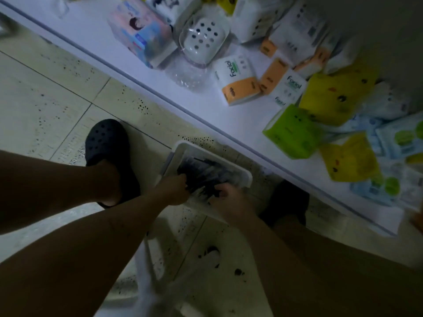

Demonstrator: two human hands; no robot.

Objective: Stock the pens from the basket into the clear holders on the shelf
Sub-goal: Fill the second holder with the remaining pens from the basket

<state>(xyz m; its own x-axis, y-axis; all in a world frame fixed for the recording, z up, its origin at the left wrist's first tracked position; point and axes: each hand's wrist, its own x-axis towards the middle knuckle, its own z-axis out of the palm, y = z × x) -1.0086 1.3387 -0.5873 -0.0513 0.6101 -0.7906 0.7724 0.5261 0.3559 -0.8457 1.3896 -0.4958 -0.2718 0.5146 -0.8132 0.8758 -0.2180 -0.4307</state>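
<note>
While both hands reach into the basket [247, 177], the task stands at its pick-up step and, judged from this view, little or none of the stocking is done. The pens [203, 172] lie as a dark heap inside the white basket, which rests on the floor [57, 99] just beside the shelf [206, 115] edge. The left hand [171, 191] grips the near end of the heap with curled fingers; the right hand [231, 202] closes over pens at the basket's near side, though blur hides the exact finger placement. No clear holder can be identified with certainty, and no pens are seen on the shelf. Gathering, lifting and inserting therefore remain. The shelf is a white board carrying tissue packs [238, 81] and a perforated white dish [203, 40]. The floor is pale tile with dark specks. The room is dim. A dark clog [107, 143] stands left of the basket.
</note>
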